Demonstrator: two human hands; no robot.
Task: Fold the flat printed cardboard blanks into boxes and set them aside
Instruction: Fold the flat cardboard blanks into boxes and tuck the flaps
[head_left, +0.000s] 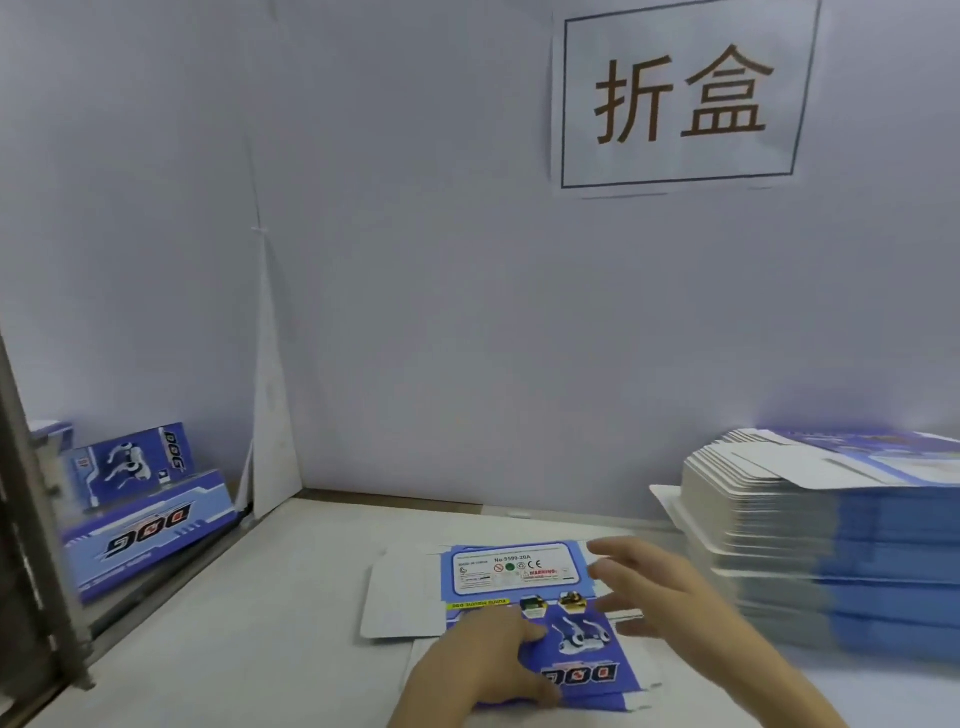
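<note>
Right now the left hand (483, 670) is pressing on the flat blue-and-white printed cardboard blank (519, 577), its grip flat and holding nothing. The right hand (660, 592) is reaching over the blank's right edge with its grip spread wide; blur is hiding any contact. The blank is lying print-up on the white table (260, 623). A tall stack of flat blue-edged blanks (831, 545) is sitting at the right, and folded blue boxes (140, 519) are leaning at the left. A white paper sign with brown characters (680, 98) is hanging on the pale wall (415, 312).

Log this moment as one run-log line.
left hand: rests on flat DOG box blank | right hand: open over its right edge | blank stack: right | folded boxes: left
</note>
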